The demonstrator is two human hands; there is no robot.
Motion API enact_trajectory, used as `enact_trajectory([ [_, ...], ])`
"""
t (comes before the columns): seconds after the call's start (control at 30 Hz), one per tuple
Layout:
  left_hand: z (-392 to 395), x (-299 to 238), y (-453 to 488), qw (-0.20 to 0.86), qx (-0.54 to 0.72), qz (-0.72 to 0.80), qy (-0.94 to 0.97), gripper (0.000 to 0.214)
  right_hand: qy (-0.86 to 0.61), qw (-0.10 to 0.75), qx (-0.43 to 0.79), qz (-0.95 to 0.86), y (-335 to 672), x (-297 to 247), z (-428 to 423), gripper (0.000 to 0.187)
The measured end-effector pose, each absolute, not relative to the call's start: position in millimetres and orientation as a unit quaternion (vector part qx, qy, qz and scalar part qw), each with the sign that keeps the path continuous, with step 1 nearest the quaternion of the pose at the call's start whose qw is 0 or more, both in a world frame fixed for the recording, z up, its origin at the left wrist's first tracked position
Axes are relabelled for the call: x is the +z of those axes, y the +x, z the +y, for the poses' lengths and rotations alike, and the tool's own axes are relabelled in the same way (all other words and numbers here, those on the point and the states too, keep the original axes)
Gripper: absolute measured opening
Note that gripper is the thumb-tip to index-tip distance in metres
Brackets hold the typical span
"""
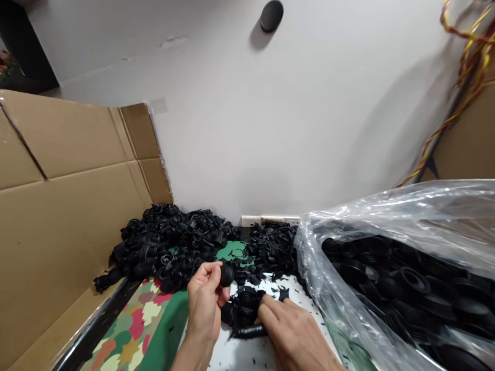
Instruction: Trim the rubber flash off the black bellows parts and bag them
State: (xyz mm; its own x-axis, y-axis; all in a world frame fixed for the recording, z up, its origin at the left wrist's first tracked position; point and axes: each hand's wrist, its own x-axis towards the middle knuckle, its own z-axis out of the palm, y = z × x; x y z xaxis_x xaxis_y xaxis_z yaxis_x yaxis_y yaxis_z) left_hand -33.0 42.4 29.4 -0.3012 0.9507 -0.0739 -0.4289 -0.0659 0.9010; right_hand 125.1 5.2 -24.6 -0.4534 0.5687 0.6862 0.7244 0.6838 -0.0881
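Observation:
My left hand (pixel 207 293) is closed, with thumb and fingers pinching a small black ribbed rubber part (pixel 227 276) above the white work surface (pixel 228 355). Just to its right is a small cluster of black ribbed rubber parts (pixel 247 301). My right hand (pixel 288 327) rests against the right side of that cluster with its fingers curled in. A short, shiny black rod-like piece (pixel 249 331) sticks out to the left from beside my right hand. What those fingers grip is hidden from view.
A heap of black rubber parts (pixel 166 242) lies back left, beside a cardboard wall (pixel 77 206). Black scraps (pixel 273 242) are piled at the back. An open clear plastic bag (pixel 313 257) of black ribbed parts stands right. Twisted wires (pixel 460 111) hang upper right.

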Motion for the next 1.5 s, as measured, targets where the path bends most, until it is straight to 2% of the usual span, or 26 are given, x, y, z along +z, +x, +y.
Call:
enact_trajectory([
  [0.13,35,21,-27,0.608,0.611,0.415,0.291,0.041,-0.5,0.409,0.015,-0.763,147,-20,21,0.019],
  [0.3,32,12,-27,0.705,0.552,0.355,0.267,0.033,-0.5,0.527,0.166,-0.667,150,-6,24,0.013],
  [0.4,32,11,-27,0.714,0.531,0.348,0.295,0.029,-0.5,0.531,0.247,-0.638,147,4,18,0.015],
  [0.47,30,12,-26,0.704,0.513,0.359,0.336,0.028,-0.496,0.512,0.333,-0.617,144,9,13,0.023],
  [0.53,28,13,-24,0.681,0.496,0.372,0.39,0.03,-0.467,0.497,0.429,-0.592,139,12,10,0.029],
  [0.63,25,12,-19,0.625,0.502,0.381,0.461,0.033,-0.41,0.501,0.524,-0.553,130,12,7,0.029],
  [0.73,25,10,-16,0.592,0.518,0.399,0.47,0.04,-0.385,0.545,0.53,-0.523,123,7,4,0.026],
  [0.87,24,14,-16,0.628,0.468,0.389,0.484,0.044,-0.397,0.59,0.495,-0.499,117,0,1,0.02],
  [1.07,24,14,-17,0.609,0.473,0.394,0.5,0.041,-0.401,0.574,0.514,-0.496,123,-5,5,0.015],
  [1.23,26,7,-17,0.596,0.485,0.392,0.506,0.05,-0.427,0.578,0.48,-0.504,135,0,9,0.024],
  [1.37,24,11,-16,0.576,0.477,0.385,0.54,0.048,-0.392,0.601,0.476,-0.508,136,3,7,0.018],
  [1.5,23,8,-15,0.582,0.464,0.389,0.542,0.052,-0.368,0.59,0.517,-0.499,131,-4,8,0.012],
])
